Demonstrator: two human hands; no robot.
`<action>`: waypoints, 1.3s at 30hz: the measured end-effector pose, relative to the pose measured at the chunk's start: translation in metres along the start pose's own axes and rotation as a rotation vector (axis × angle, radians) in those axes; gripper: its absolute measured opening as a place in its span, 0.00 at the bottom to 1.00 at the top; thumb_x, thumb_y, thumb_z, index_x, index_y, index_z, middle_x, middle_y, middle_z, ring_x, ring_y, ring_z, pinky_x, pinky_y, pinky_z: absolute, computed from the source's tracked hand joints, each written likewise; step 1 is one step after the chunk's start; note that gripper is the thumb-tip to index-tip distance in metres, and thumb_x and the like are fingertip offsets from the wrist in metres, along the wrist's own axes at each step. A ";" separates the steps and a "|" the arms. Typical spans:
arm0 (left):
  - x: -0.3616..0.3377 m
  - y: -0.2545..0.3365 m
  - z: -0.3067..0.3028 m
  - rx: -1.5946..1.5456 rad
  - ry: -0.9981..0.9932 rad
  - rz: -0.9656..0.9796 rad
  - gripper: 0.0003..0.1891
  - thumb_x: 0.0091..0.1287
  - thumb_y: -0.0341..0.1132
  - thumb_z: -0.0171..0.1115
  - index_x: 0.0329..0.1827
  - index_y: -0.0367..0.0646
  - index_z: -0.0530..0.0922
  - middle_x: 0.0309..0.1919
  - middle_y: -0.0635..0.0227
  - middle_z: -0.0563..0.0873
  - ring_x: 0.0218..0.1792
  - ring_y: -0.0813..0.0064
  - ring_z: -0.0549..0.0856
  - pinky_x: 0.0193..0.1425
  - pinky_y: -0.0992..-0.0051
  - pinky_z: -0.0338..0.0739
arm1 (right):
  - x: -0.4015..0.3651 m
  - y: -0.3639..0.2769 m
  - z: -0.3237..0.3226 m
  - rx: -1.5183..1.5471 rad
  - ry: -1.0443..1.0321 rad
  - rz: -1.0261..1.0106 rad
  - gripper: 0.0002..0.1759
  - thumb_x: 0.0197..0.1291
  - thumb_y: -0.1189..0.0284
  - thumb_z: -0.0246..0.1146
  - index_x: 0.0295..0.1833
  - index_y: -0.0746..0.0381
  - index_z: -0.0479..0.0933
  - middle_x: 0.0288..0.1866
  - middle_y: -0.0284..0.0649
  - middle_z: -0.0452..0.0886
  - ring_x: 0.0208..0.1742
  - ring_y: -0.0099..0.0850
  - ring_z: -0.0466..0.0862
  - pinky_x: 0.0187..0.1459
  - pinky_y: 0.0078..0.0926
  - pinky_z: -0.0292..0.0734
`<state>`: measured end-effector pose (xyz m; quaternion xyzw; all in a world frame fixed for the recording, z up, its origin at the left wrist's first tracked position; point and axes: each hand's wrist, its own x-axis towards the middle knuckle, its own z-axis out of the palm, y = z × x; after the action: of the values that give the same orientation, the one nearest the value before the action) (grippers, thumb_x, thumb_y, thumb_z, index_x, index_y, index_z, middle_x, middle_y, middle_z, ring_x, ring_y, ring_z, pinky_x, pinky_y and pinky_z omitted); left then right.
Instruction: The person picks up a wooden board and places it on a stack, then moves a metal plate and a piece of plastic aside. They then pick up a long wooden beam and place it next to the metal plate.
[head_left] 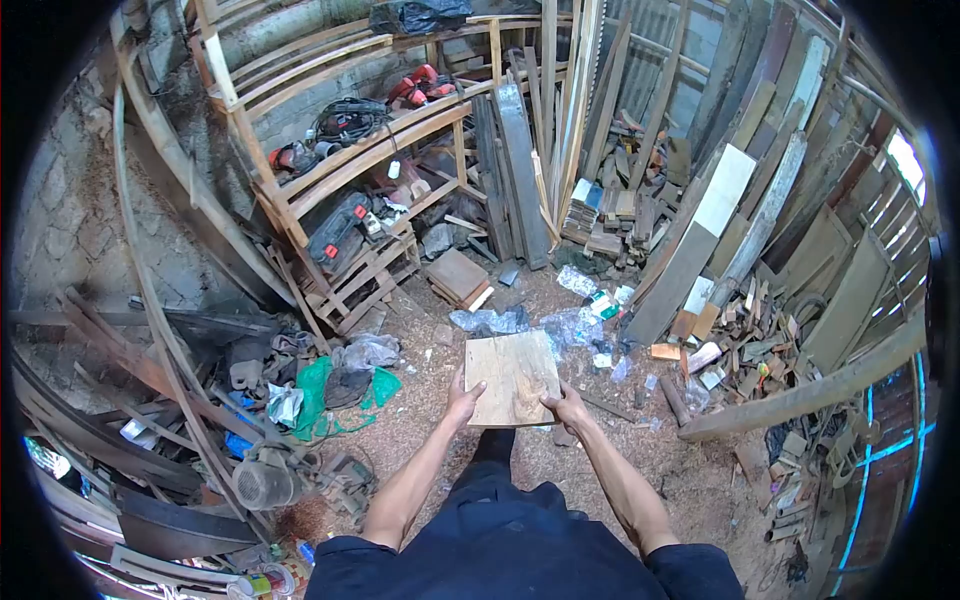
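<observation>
Above the floor (680, 470), the wooden board (510, 372) is pinched at both sides by the left hand (462, 402) and right hand (570, 407), seemingly in a holding step, and level, steady support is called for next

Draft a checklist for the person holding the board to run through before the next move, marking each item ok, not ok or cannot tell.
1. Left hand on the board: ok, thumb on top.
2. Right hand on the opposite edge: ok.
3. Floor ahead free of litter: not ok, plastic lies there.
4. Board's underside sound: cannot tell, hidden.
5. Leaning planks secured: cannot tell.
</observation>
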<state>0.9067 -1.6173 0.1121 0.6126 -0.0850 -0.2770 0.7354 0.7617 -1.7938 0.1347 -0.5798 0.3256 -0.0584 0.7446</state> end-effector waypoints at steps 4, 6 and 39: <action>0.088 -0.005 0.031 -0.033 -0.007 -0.036 0.33 0.53 0.25 0.62 0.63 0.36 0.57 0.56 0.58 0.70 0.56 0.69 0.69 0.61 0.73 0.62 | 0.087 -0.018 -0.034 -0.035 0.002 0.048 0.26 0.52 0.82 0.58 0.59 0.67 0.63 0.48 0.45 0.75 0.45 0.32 0.76 0.47 0.27 0.72; 0.140 -0.008 0.047 -0.022 -0.025 0.016 0.33 0.53 0.26 0.62 0.62 0.36 0.58 0.55 0.58 0.71 0.55 0.69 0.70 0.59 0.72 0.64 | 0.133 -0.054 -0.046 -0.038 -0.029 0.046 0.26 0.52 0.82 0.58 0.58 0.67 0.63 0.47 0.45 0.76 0.45 0.32 0.76 0.46 0.27 0.72; 0.507 -0.030 0.128 -0.381 0.758 -0.351 0.28 0.52 0.41 0.67 0.53 0.38 0.69 0.37 0.68 0.80 0.31 0.81 0.76 0.33 0.77 0.72 | 0.670 -0.220 -0.070 -0.358 -0.622 0.489 0.21 0.49 0.75 0.63 0.50 0.68 0.71 0.43 0.42 0.78 0.43 0.33 0.78 0.46 0.28 0.72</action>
<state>1.2600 -1.9886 0.0053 0.5298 0.3473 -0.1643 0.7561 1.3100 -2.2332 0.0455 -0.5956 0.2183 0.3545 0.6870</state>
